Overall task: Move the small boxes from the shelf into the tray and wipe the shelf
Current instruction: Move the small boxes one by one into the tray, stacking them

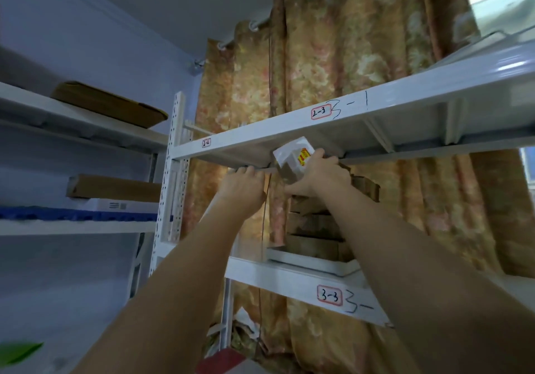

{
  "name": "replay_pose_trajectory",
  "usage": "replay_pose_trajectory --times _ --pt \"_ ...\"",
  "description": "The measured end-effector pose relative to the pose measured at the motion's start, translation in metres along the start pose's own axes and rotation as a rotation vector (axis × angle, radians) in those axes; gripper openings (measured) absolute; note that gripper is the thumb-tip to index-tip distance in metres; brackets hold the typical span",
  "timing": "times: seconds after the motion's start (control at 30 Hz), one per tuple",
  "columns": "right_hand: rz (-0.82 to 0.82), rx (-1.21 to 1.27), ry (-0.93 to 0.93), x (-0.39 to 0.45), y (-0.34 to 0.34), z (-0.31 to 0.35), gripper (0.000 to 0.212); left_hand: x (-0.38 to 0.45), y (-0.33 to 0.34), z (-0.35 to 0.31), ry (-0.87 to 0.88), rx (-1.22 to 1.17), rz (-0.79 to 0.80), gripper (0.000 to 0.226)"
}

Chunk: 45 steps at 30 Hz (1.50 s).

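Head view looked up at a white metal shelf rack [362, 121] in front of a floral curtain [362, 55]. Both bare arms were raised. Right hand [315, 175] was wrapped around a small box [293, 157], white wrap on top with a red-yellow label, brown cardboard below; fingers curled over its top, thumb under. That box was held just below the upper shelf beam labelled 2-3, tilted. Left hand [241, 184] reached up beside it with fingers curled at the rear lip of the upper shelf; whether it gripped the lip or only touched it, cannot tell. Nothing visible in that hand.

More brown small boxes [315, 228] sat stacked behind the right forearm, in a white tray [312, 262] resting on the lower shelf [289, 282] labelled 3-3. Exact count unclear, partly hidden by the arm.

Left-side rack [72, 223] held flat cardboard pieces [110, 104], a long brown carton [113, 186] and something blue along one shelf. Thin cord hung down in front of the curtain between the hands.
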State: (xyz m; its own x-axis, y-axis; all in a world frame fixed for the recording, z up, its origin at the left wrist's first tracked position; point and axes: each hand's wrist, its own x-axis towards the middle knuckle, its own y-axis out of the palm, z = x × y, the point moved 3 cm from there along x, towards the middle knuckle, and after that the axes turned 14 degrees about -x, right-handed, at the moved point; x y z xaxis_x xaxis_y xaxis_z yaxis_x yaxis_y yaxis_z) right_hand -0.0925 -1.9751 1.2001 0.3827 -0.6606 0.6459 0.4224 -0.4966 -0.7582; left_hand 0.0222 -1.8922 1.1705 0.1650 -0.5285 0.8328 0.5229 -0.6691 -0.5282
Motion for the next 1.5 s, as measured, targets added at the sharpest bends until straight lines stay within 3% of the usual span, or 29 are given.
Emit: replay_pose_trajectory --times 0.1,0.23,0.37,0.47,0.6,0.7,0.8,0.87,0.93,1.07,1.27,1.5 --pt "0.0 0.003 -0.004 0.029 -0.002 -0.01 0.105 0.032 0.016 0.003 -0.064 -0.044 -0.009 0.037" --pt "0.021 -0.125 -0.101 0.061 -0.008 -0.019 0.098 0.071 0.035 0.001 -0.008 -0.079 -0.073 0.037" --pt "0.036 -0.185 -0.176 0.088 -0.007 -0.015 0.092 0.102 0.055 0.008 -0.06 -0.308 -0.11 0.039" --pt "0.027 -0.038 -0.177 0.103 -0.004 -0.015 0.089 0.122 0.073 0.018 -0.125 -0.69 -0.037 0.041" --pt "-0.061 0.267 -0.144 0.111 0.002 -0.024 0.067 0.138 0.098 0.027 -0.16 -1.504 0.093 0.039" --pt "-0.22 0.375 -0.076 0.116 0.009 -0.031 0.073 0.147 0.11 0.032 -0.174 -1.785 0.122 0.034" --pt "-0.412 0.608 0.089 0.123 0.011 -0.036 0.077 0.16 0.118 0.039 -0.095 -1.861 0.099 0.057" --pt "-0.44 0.695 0.142 0.123 0.015 -0.034 0.066 0.166 0.123 0.041 -0.069 -1.915 0.091 0.06" --pt "-0.441 0.7 0.137 0.123 0.024 -0.027 0.051 0.169 0.127 0.041 -0.04 -1.96 0.101 0.062" --pt "-0.594 0.665 0.143 0.122 0.034 -0.015 0.05 0.173 0.141 0.04 0.013 -1.978 0.123 0.065" --pt "-0.457 0.588 0.235 0.127 0.038 -0.01 0.057 0.179 0.161 0.025 0.032 -2.044 0.075 0.06" --pt "-0.502 0.524 0.256 0.12 0.045 -0.025 0.049 0.178 0.171 0.01 0.048 -2.093 -0.003 0.056"
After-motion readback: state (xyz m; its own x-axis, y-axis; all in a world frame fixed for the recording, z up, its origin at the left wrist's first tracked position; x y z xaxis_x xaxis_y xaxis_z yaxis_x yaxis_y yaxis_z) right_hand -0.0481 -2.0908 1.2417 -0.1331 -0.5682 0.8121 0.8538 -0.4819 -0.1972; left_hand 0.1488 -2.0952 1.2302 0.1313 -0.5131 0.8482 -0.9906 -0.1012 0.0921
